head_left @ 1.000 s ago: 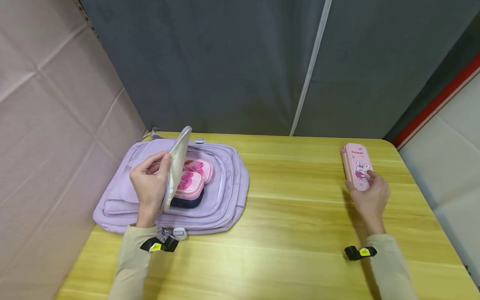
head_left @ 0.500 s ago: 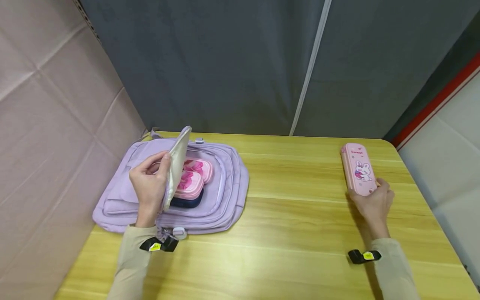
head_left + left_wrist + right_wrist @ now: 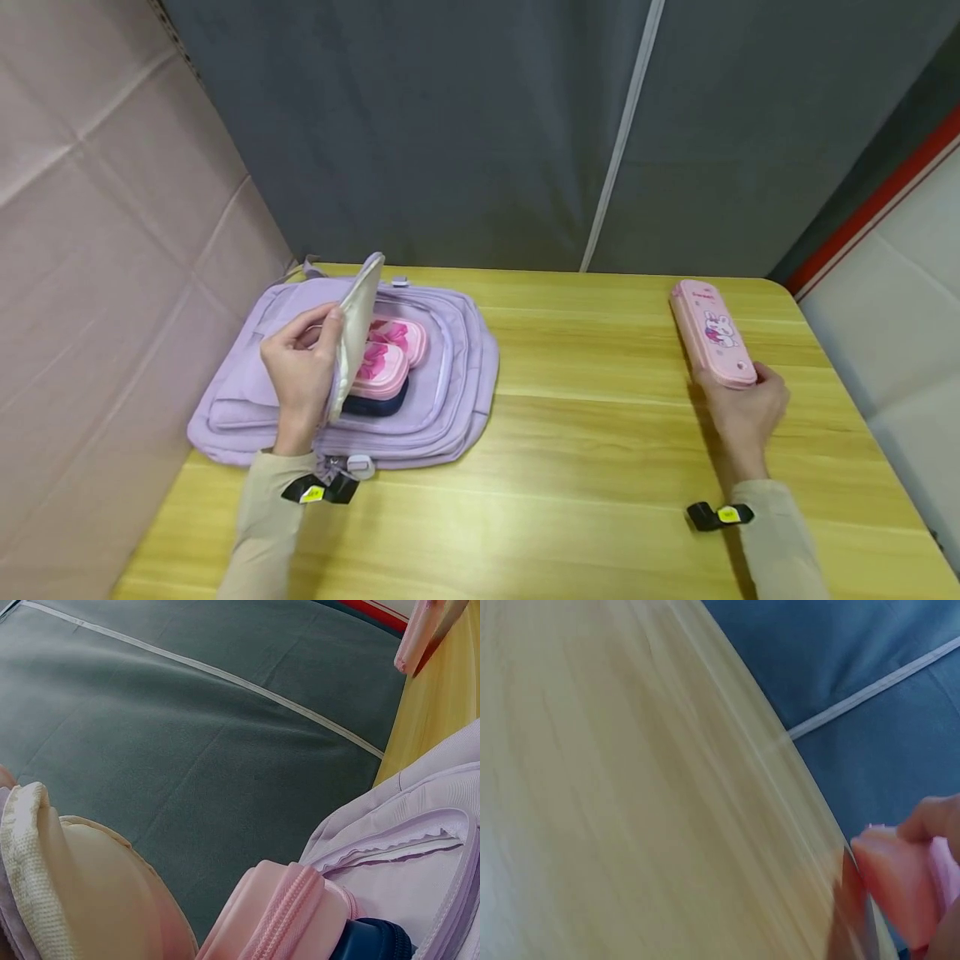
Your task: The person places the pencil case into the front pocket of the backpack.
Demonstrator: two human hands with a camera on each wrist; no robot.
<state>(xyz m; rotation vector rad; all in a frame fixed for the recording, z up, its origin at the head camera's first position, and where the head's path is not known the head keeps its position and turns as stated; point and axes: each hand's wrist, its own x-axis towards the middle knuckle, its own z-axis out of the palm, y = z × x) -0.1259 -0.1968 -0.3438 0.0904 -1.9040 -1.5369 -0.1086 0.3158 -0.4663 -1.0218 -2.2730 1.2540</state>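
Note:
On the left of the head view lies a lavender backpack (image 3: 461, 417) with its front pocket open. My left hand (image 3: 300, 375) pinches the edge of the pocket's flap (image 3: 358, 321), holding it upright so its cream lining shows. Inside the pocket, pink zipped cases with flower prints (image 3: 381, 372) rest over a dark navy case (image 3: 378, 406). At the right, my right hand (image 3: 746, 417) grips the near end of a pink pencil case (image 3: 708, 325) with a bunny print. In the right wrist view the pencil case (image 3: 900, 885) is partly cut off by the frame's edge.
The wooden table (image 3: 577, 400) stretches between backpack and pencil case. A dark grey curtain (image 3: 450, 133) hangs behind its far edge. A pale fabric wall (image 3: 127, 267) rises on the left, and a white panel with a red strip (image 3: 892, 208) stands on the right.
The right hand has moved from the pencil case's top to its near end and now grips it there. The case has turned and shifted slightly left. The left hand and flap stay put.

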